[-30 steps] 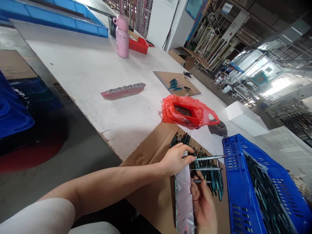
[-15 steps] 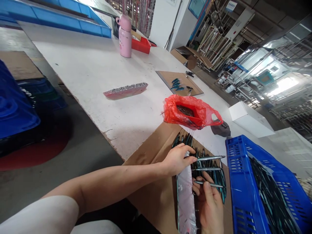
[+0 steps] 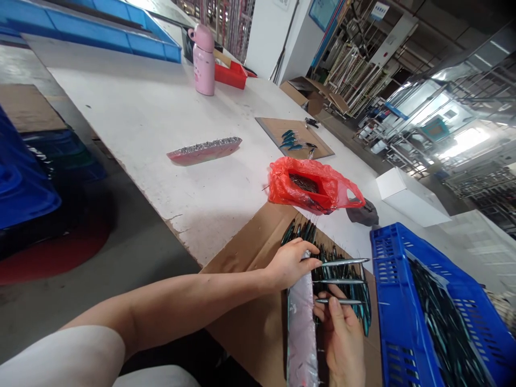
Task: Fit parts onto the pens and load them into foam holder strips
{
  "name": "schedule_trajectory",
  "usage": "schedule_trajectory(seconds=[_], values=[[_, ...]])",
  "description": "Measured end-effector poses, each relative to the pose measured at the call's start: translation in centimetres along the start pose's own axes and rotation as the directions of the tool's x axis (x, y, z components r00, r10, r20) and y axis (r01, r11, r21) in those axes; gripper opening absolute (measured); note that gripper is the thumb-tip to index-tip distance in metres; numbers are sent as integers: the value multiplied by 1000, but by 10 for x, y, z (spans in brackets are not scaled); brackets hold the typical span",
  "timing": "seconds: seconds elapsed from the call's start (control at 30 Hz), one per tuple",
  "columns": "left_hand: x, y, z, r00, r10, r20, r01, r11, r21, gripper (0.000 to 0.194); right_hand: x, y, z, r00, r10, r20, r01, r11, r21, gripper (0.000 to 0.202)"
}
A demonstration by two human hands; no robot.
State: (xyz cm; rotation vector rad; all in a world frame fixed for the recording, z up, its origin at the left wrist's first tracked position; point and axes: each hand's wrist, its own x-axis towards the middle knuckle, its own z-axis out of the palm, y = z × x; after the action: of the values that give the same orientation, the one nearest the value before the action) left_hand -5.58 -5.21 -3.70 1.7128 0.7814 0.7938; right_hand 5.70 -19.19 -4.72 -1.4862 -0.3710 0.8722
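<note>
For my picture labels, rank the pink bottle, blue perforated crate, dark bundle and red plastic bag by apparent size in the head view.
1. Blue perforated crate
2. Red plastic bag
3. Pink bottle
4. Dark bundle

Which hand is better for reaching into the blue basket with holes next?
Probably the right hand: it's nearer the blue basket, though it holds a slim piece. The left hand is farther, on the pink bar.

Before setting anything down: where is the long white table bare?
Widest bare tabletop: between the light-blue plastic tray, upright pink bottle and silver-topped pink block; a smaller patch between that block and the red plastic bag. Crowded: around left hand and right hand, where slim teal pieces cover brown cardboard by the blue plastic crate.
</note>
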Motion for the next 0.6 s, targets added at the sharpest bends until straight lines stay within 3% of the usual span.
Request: schedule_trajectory(seconds=[0.4,0.6], values=[[1,-3,-4,999,-27,-31,23,995,-99,21,-9,8,8,997,27,-75,-14,986,166,46],[-4,2,-10,999,-42,-27,36,985,-170,29,-11,9,15,1000,-23,21,19,987,158,48]])
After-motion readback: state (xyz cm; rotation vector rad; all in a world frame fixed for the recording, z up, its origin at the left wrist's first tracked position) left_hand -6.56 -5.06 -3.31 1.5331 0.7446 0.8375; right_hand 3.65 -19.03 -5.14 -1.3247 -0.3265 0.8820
